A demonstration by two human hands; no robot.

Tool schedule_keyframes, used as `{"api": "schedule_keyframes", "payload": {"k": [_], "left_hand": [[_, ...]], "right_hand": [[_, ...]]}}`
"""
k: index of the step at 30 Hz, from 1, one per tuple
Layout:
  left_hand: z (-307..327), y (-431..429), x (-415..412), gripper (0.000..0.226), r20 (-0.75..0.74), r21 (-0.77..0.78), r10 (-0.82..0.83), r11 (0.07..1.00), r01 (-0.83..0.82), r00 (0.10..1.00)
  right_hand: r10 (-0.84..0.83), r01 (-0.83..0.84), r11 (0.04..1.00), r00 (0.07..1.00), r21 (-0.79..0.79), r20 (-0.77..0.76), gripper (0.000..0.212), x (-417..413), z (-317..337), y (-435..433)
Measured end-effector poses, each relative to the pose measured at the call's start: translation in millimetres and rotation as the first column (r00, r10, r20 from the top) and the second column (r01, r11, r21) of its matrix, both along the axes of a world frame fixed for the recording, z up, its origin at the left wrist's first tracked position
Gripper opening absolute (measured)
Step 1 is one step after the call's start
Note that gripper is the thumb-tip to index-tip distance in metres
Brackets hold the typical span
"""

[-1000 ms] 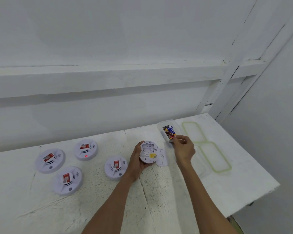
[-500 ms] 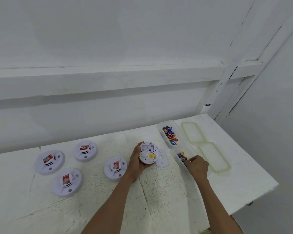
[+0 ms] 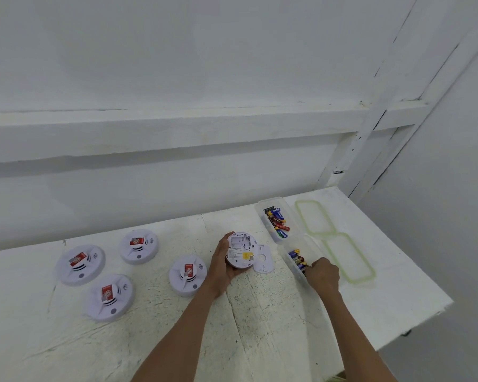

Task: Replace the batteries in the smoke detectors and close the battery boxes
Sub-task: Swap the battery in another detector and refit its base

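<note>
Four face-up detectors (image 3: 109, 297): white round plastic, red stickers, print unreadable, on scuffed white table (image 3: 273, 326). Left hand (image 3: 220, 267) grasps fifth detector (image 3: 240, 250) from its left, back up, battery bay open, yellow sticker, text too small. Loose cover (image 3: 263, 259) lies just right of it. Right hand (image 3: 323, 274), fingers curled, reaches into near clear box (image 3: 312, 248) at the batteries (image 3: 297, 259); can't tell if it's pinching one. Far box (image 3: 262, 216) behind, green-rimmed lids (image 3: 348, 257) at right.

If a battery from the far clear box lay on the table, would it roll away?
Probably: the batteries look like smooth round cylinders, so one on its side would likely roll on the flat table. Inside the far clear box the walls seem to stop them. Stood on end, such a thin one may tip.
</note>
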State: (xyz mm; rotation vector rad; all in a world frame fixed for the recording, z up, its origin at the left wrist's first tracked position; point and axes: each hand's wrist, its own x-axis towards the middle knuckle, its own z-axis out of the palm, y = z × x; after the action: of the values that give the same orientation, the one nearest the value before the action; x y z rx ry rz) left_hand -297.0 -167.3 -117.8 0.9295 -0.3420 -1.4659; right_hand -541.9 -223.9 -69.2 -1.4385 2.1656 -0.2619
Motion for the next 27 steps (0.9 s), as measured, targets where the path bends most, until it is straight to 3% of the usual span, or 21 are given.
{"api": "schedule_keyframes", "payload": {"k": [5, 9, 13, 21, 27], "left_hand": [[-2, -2, 1, 0.038, -0.001, 0.015, 0.006, 1.000, -0.006, 1.000], [-3, -3, 2, 0.039, 0.008, 0.028, 0.001, 1.000, -0.002, 1.000], [-7, -6, 2, 0.042, 0.004, 0.046, 0.013, 0.999, -0.013, 1.000], [-5, -7, -1, 0.043, -0.008, 0.044, 0.066, 0.997, -0.066, 0.998], [-8, -7, -4, 0.044, 0.064, 0.038, 0.082, 0.996, -0.084, 0.995]], "right_hand": [[0.018, -0.018, 0.995, 1.000, -0.093, -0.004, 0.008, 3, 4, -4], [0.004, -0.001, 0.973, 1.000, -0.231, 0.015, 0.016, 13, 9, -13], [0.105, -0.090, 0.929, 0.994, -0.359, 0.023, 0.017, 27, 14, -22], [0.299, -0.288, 0.863, 0.953, -0.415, -0.040, 0.016, 49, 23, -50], [0.467, -0.492, 0.806, 0.870, -0.329, -0.158, 0.027, 59, 18, -85]]}}
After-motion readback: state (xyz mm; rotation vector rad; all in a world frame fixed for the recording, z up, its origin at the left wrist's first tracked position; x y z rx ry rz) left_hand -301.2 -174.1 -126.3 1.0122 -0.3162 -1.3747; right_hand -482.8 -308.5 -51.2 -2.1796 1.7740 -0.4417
